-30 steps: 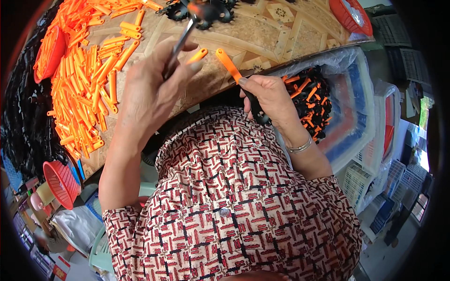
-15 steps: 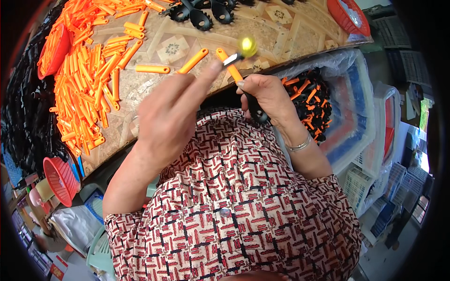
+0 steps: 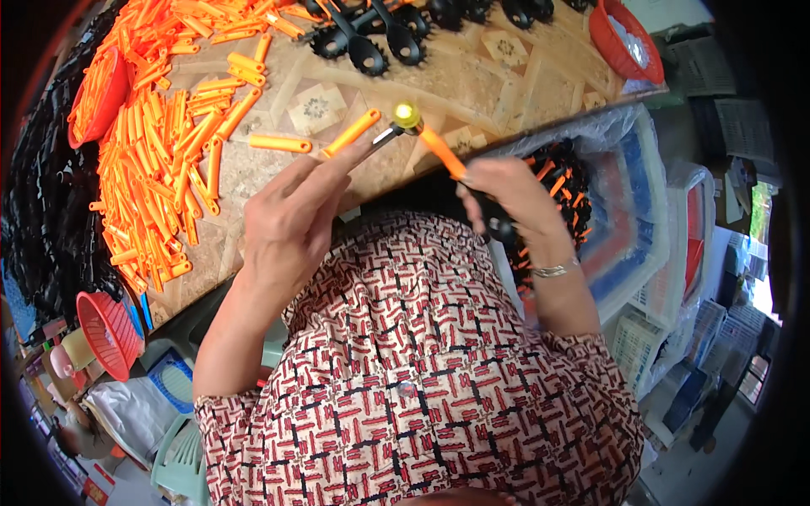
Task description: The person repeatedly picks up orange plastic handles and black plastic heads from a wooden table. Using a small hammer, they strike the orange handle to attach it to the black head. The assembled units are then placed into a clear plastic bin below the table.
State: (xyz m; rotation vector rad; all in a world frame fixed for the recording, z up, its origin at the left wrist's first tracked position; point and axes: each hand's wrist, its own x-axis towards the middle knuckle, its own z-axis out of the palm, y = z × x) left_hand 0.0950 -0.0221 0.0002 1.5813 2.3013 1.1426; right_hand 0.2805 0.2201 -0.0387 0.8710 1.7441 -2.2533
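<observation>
Both hands are closed: the right hand (image 3: 510, 190) around the black part of an orange-handled utensil (image 3: 443, 153), the left hand (image 3: 291, 207) on a hammer (image 3: 406, 115), its yellow head at the handle's tip. This utensil, across the near edge of the counter (image 3: 540, 76), seems light, stiff, smooth; firm hold near the joint looks best. Ahead is open room, between loose orange handles (image 3: 152, 156) and farther black spoons (image 3: 369, 56).

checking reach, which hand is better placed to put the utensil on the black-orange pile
Right hand, likely: it holds the utensil near the pile; left hand, farther off, holds a mallet.
</observation>
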